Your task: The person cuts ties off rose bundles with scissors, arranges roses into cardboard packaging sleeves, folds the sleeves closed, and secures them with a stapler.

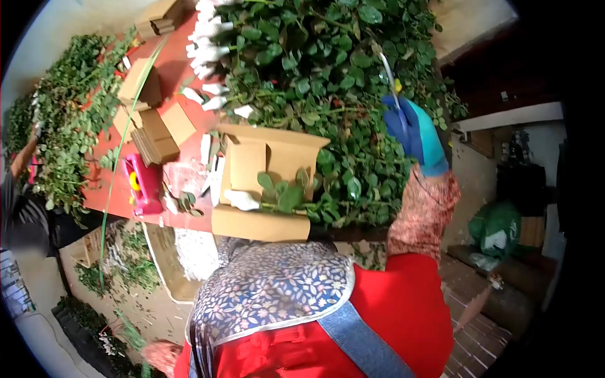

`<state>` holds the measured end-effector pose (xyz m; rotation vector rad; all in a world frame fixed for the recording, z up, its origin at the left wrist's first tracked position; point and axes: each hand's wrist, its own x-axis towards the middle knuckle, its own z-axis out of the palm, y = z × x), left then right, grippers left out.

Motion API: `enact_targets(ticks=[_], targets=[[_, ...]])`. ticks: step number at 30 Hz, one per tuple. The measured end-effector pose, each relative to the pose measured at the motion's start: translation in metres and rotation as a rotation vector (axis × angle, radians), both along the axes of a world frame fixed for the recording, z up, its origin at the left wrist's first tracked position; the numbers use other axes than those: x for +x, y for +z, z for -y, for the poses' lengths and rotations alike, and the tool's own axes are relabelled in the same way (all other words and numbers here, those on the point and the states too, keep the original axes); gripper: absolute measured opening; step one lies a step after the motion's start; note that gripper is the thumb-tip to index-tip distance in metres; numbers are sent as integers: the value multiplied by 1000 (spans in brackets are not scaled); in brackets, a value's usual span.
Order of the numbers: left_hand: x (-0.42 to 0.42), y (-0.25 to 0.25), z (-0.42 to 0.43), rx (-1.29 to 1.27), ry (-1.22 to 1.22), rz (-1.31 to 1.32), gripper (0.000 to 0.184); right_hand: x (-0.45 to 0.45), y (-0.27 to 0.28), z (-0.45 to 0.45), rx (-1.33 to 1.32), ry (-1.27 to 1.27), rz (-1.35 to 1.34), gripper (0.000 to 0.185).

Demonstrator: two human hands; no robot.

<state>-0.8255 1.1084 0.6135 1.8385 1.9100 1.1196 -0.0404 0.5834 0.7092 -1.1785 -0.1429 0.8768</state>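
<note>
Right of the flap-spread cardboard box and a little beyond it, the blue-gloved right hand has its fingers curled around a slim metal tool, whose tip points away over the foliage; its type is unclear. The left hand is out of frame, so I cannot tell what it holds; only a patterned left sleeve shows, low and left of the box.

Rose stems are heaped beyond and to the right of the box, many heads wrapped in white sleeves on the heap's left edge. One white-sleeved rose lies over the box's near part, its leaves toward the right.

Each stem should be light and springy, possibly thorny, its leaves easily torn and the wrapped head easily bruised. Grip mid-stem, clear of the head. The metal tool looks stiff and light, best gripped by its rear end.

Left of the box, folded cartons and a pink tape dispenser rest on the red tabletop.
</note>
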Motion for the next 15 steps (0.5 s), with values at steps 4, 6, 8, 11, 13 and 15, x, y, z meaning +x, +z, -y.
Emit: enact_targets(ticks=[4,6,8,11,13,15], targets=[[108,-83,73,-404,-310,-45,41,-30,55,-65,-501,217,906,31],[140,-121,109,-582,-465,-106,42,-37,78,-86,-352,204,668,35],[152,-150,138,-724,-575,-176,43,-30,82,-102,-121,245,537,34],[136,-177,172,-912,-650,-332,45,-41,83,-125,29,318,539,41],[116,-185,188,-1031,-645,-424,46,-63,84,-138,-66,325,533,43],[95,-188,203,-1124,-630,-490,47,-85,87,-140,-108,403,526,43]])
